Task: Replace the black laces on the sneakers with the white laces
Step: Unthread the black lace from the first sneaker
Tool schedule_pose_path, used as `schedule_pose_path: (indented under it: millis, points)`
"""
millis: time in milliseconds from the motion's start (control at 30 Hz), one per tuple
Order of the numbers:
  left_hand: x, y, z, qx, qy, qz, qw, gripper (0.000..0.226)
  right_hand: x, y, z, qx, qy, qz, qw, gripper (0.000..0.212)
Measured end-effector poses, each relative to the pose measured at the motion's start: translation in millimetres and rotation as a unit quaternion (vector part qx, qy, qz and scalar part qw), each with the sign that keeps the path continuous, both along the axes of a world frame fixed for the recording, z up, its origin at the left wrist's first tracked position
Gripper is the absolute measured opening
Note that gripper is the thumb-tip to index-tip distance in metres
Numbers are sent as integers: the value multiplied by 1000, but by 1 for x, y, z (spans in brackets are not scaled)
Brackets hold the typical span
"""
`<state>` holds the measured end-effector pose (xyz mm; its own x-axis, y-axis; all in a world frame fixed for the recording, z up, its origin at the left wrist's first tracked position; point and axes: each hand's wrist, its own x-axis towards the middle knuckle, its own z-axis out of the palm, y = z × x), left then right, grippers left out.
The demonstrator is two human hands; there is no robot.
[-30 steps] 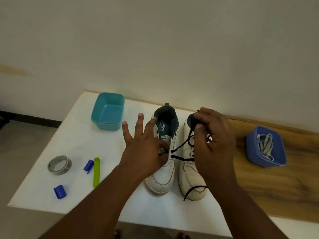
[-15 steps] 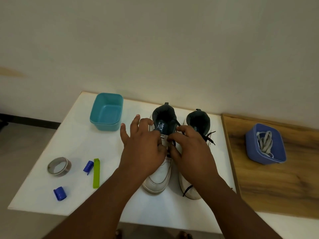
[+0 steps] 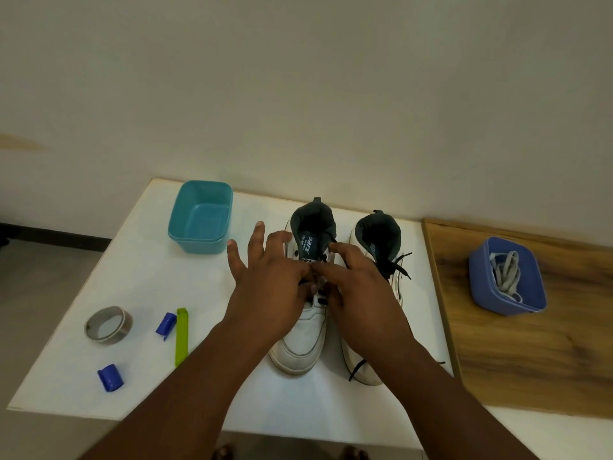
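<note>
Surface: a white table (image 3: 139, 280) stands against a plain pale wall (image 3: 298, 94), with a wood-grain board (image 3: 517, 353) lying on its right side.
Room: grey floor and a dark skirting strip show at far left.
Sneakers: the left sneaker (image 3: 303, 340) and right sneaker (image 3: 374, 247), both white with dark collars, stand side by side at the table's centre, toes towards the near edge.
Left hand: the left hand (image 3: 268, 283) lies over the left sneaker's lacing, outer fingers spread; its thumb and forefinger meet at the black lace (image 3: 320, 302), apparently pinching it.
Right hand: the right hand (image 3: 358, 293) reaches across to the same spot, fingers bent towards the lace; whether it grips cannot be told.
Loose lace: a second black lace (image 3: 396, 268) trails from the right sneaker.
White laces: the white laces (image 3: 506, 273) lie bundled in a blue tub (image 3: 481, 287) on the board, far right.
Left side: an empty teal tub (image 3: 200, 217), a tape roll (image 3: 107, 323), a green clip (image 3: 181, 335) and two blue caps, one just beside the clip (image 3: 166, 323) and one nearer (image 3: 110, 376).
</note>
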<state>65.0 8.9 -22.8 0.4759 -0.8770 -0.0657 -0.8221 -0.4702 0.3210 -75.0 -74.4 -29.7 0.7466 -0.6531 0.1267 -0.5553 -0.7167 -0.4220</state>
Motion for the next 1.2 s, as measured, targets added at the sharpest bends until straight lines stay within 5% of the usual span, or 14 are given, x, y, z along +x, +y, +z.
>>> schedule_pose_path:
  millis: [233, 367, 600, 700, 867, 1100, 1200]
  points:
    - [9, 3, 1, -98, 65, 78, 990, 20, 0, -12, 1, -23, 5, 11, 1000, 21]
    - [18, 8, 2, -81, 90, 106, 987, 16, 0, -12, -1, -37, 0, 14, 999, 20]
    - [14, 5, -1, -51, 15, 1, 999, 45, 2, -4, -1, -47, 9, -30, 998, 22]
    - [10, 2, -2, -25, -10, -13, 1000, 37, 4, 1, 4, -101, 17, -61, 993, 22]
    - [10, 2, -4, -41, -4, 12, 999, 17, 4, 2, 9, -135, 46, -67, 988, 10]
    - [23, 16, 8, -101, -49, 171, 979, 34, 2, 1, 11, -141, 64, -80, 985, 10]
    - [17, 11, 4, -110, 24, 91, 990, 37, 3, 0, 10, -132, 59, -78, 986, 13]
